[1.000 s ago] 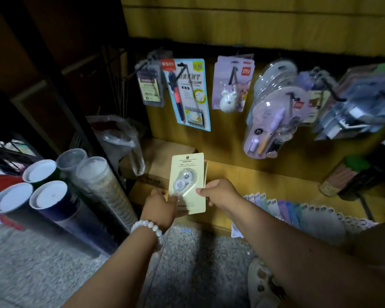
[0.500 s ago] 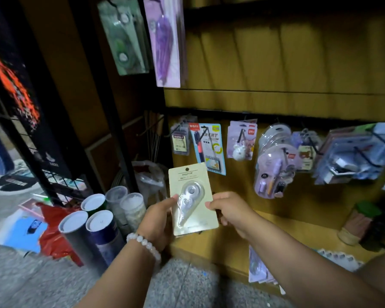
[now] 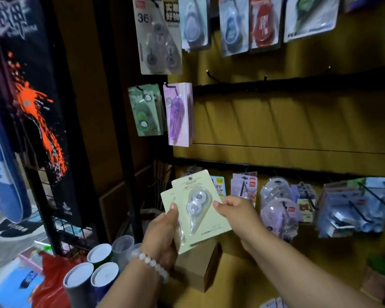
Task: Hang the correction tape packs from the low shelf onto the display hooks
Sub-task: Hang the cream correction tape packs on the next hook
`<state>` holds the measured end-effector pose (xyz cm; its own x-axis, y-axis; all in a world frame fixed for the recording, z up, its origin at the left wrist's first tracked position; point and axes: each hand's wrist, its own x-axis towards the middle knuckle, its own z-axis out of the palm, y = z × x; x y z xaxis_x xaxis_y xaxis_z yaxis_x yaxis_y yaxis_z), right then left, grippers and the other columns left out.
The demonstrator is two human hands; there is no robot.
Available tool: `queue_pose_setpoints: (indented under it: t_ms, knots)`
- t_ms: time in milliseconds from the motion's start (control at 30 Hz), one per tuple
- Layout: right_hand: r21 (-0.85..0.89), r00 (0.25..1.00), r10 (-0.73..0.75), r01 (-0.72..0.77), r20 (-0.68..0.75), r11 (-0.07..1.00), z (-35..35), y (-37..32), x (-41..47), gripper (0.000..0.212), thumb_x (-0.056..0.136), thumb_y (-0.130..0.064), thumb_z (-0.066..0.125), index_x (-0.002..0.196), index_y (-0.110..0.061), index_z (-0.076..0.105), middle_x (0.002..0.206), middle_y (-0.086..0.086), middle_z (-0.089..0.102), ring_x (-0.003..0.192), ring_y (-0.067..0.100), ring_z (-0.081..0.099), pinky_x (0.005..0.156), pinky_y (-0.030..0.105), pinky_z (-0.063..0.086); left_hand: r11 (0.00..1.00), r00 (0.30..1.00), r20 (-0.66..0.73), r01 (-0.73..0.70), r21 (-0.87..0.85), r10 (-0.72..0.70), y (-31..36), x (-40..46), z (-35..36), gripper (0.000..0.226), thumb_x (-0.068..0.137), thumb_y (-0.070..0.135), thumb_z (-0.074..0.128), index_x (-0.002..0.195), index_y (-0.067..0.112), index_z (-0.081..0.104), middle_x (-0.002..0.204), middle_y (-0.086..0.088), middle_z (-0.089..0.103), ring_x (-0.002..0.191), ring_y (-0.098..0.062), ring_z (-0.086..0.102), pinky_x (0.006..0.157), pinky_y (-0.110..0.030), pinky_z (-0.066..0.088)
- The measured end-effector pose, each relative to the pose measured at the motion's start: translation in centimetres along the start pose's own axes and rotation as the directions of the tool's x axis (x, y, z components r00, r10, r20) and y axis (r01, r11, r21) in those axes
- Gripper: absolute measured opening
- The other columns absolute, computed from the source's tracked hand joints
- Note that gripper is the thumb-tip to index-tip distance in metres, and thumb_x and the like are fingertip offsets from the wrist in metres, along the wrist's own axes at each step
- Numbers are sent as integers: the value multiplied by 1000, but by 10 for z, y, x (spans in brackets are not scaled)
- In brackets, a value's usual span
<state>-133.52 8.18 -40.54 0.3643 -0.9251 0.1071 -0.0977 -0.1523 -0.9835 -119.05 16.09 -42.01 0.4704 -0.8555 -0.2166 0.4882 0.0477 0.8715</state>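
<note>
I am holding the correction tape packs between two hands, low in the middle of the view. My left hand is cupping the bottom of the fanned cards, thumb pressed on the face of the rear card at about 8 o'clock from the clear tape bubble. My right hand is pinching the front pack's edge at 3 o'clock, thumb on top and fingers curled behind. At least two cream cards are showing, the front one overlapping the rear; I cannot tell if more are stacked beneath.

Judging progress: nothing from this handful is hanging yet, so I am reckoning the lifting is done and the threading is all still to come. The punched hole at the front pack's top is pointing to 12 o'clock. Up at 1 o'clock a dark rail is carrying bare hooks, the likeliest target. At 11 o'clock, green packs and purple packs are already hanging.

Against the frame half a second back, the view is tilting upward: the top row of hanging packs is now showing, and the bare hooks are coming into sight. The packs are riding higher against the wall, and a second card is now fanning out behind the first. The cardboard box on the low shelf is sitting at 6 o'clock under the hands.
</note>
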Motion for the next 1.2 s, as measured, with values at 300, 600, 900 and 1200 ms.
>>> queue_pose_setpoints:
  t_ms: [300,600,900,1200]
  knots:
    - [-2,925,-336,341,-180,940,-12,-120,41,30,92,-23,61,64,-17,52,60,0,53,51,9,45,38,16,30,989,988,-101,-104,106,115,35,22,-6,54,78,52,63,106,5,65,105,-21,66,89,-42,60,81,-59,46]
    - [-14,875,-344,361,-341,932,-19,-171,76,24,90,-29,62,74,-12,55,74,9,56,69,23,48,55,30,35,964,986,-3,-163,210,167,48,-12,9,31,98,34,51,100,5,63,106,-23,68,96,-38,66,95,-56,50]
    - [-42,832,-350,369,-429,928,-8,-157,70,26,91,-28,60,74,-10,52,62,4,46,61,23,43,58,33,42,987,999,12,-50,153,49,44,-14,7,34,98,31,50,107,1,63,101,-28,72,94,-47,68,85,-60,51]
    - [-74,848,-247,242,-470,968,-8,-168,97,21,92,-28,59,78,-13,53,89,5,69,72,25,68,69,39,59,983,998,-14,-65,174,68,41,-15,11,34,99,28,49,110,-3,60,108,-32,67,92,-45,67,85,-59,51]
